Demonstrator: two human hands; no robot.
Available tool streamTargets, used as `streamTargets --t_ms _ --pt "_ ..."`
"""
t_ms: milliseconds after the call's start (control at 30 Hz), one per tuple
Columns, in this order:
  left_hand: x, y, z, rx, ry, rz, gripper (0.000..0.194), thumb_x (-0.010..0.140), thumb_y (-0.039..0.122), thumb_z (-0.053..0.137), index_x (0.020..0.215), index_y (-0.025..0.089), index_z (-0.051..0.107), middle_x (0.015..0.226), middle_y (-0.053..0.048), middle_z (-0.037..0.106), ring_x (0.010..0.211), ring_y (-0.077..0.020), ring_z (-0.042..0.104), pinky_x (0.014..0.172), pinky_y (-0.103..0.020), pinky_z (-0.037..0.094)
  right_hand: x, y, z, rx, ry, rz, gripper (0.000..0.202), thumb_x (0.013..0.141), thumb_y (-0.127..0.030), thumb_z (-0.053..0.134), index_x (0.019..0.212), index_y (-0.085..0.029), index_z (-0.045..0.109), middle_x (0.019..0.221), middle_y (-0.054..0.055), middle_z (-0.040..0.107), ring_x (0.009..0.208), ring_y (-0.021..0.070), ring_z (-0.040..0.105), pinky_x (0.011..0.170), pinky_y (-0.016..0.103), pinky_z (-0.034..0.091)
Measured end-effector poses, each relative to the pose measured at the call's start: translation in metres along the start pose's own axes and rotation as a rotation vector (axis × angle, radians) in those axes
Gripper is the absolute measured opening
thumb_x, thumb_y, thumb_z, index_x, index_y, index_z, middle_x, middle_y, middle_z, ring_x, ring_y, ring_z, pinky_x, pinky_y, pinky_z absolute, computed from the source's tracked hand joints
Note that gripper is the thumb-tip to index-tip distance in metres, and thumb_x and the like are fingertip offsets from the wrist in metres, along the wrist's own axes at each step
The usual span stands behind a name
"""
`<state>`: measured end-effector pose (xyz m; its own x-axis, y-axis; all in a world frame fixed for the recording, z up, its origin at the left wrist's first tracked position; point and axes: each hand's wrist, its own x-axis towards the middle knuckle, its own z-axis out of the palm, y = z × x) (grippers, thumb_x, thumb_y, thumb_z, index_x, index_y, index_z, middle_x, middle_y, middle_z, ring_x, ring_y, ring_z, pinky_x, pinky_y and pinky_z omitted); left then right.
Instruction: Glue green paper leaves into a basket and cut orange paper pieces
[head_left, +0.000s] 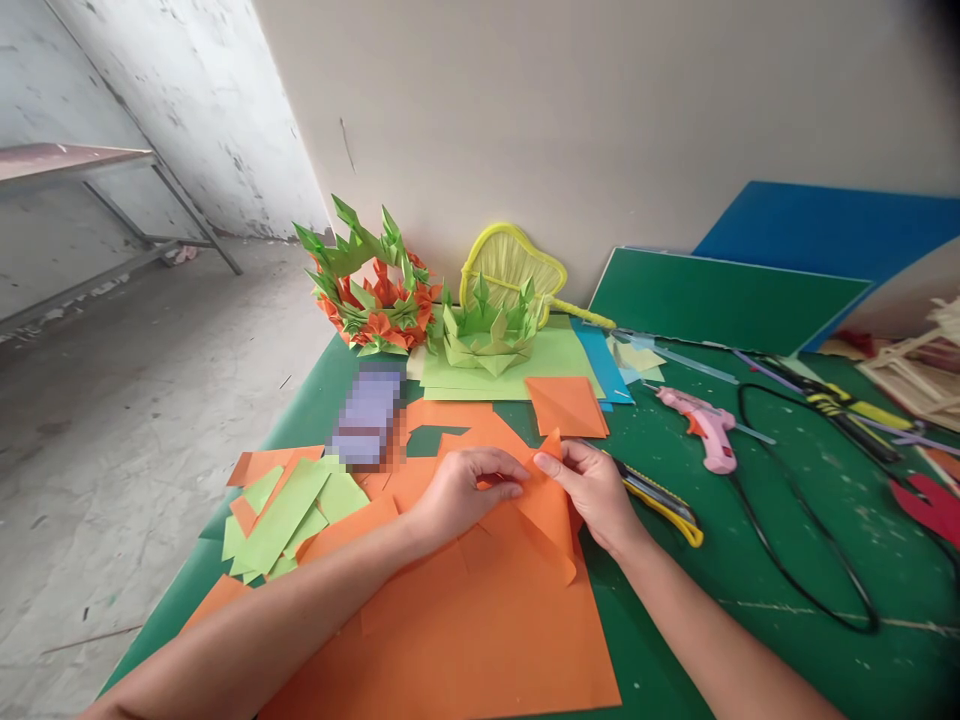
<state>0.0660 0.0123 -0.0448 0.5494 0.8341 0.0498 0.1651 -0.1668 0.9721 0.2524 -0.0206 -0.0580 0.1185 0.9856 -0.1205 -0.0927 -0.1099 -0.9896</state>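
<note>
My right hand [596, 490] pinches the upper corner of a piece of orange paper [551, 525], thumb in front and fingers behind. Part of this paper curls up from the work surface. At its left edge, my left hand [472, 490] is curled, with thumb and fingertips close together on the paper. Under both hands lies a large orange sheet [487, 650], with more orange pieces around it. Just right of my right hand is a utility knife [660, 500] with a yellow end. A folded orange square [566, 408] sits beyond my hands.
Green and orange paper scraps [285, 520] lie left on the green table [780, 490]. Behind stand a green-and-orange paper crown [386, 330], a light green crown [487, 345] and a yellow fan-shaped piece [517, 262]. A pink glue gun [701, 425] with a looping cord and pliers [855, 420] lie right.
</note>
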Motion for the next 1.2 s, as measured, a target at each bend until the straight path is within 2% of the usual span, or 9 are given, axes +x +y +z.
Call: streamTargets --t_ms 167,300,467,633,1200 --pt "0.0002 0.001 -0.0003 0.03 -0.011 0.007 0.012 0.08 0.025 0.065 0.088 0.023 0.074 0.094 -0.005 0.071 0.084 -0.0186 0.064 0.075 -0.029 0.051 -0.0005 0.0004 -0.001 0.001 -0.016 -0.016 0.027 0.071 -0.044 0.075 0.075 -0.019 0.068 0.074 0.002 0.067 0.071 0.0179 0.058 0.066 0.029 0.047" --pt "-0.0001 -0.001 -0.0004 0.019 -0.04 0.037 0.016 0.082 0.025 0.063 0.092 0.024 0.075 0.099 -0.006 0.069 0.087 -0.0196 0.064 0.076 -0.03 0.052 -0.0006 0.0004 -0.0026 -0.046 0.041 -0.061 0.028 0.074 -0.047 0.072 0.074 -0.019 0.069 0.074 0.002 0.068 0.071 0.0182 0.059 0.069 0.03 0.047" --pt "-0.0003 -0.0025 -0.0007 -0.015 -0.068 0.039 0.02 0.082 0.023 0.061 0.097 0.024 0.074 0.104 -0.006 0.068 0.091 -0.02 0.063 0.078 -0.03 0.052 0.0002 0.0024 -0.0031 -0.097 0.045 -0.086 0.028 0.074 -0.047 0.072 0.075 -0.019 0.069 0.074 0.003 0.068 0.072 0.0195 0.059 0.071 0.032 0.048" --pt "0.0001 -0.0032 0.0003 -0.026 -0.074 0.036 0.02 0.081 0.02 0.062 0.097 0.024 0.074 0.105 -0.006 0.067 0.086 -0.0178 0.063 0.078 -0.029 0.053 0.0004 0.0027 -0.0023 -0.099 0.066 -0.115 0.025 0.071 -0.043 0.074 0.069 -0.02 0.066 0.07 0.001 0.065 0.067 0.0163 0.056 0.065 0.029 0.046" --pt "-0.0001 -0.0034 -0.0016 0.01 -0.122 0.007 0.023 0.081 0.016 0.062 0.1 0.023 0.072 0.106 -0.005 0.068 0.09 -0.0173 0.063 0.082 -0.029 0.052 -0.0008 0.0006 -0.0014 -0.079 0.066 -0.104 0.025 0.07 -0.04 0.076 0.067 -0.018 0.065 0.067 0.0 0.061 0.064 0.0138 0.052 0.062 0.026 0.043"
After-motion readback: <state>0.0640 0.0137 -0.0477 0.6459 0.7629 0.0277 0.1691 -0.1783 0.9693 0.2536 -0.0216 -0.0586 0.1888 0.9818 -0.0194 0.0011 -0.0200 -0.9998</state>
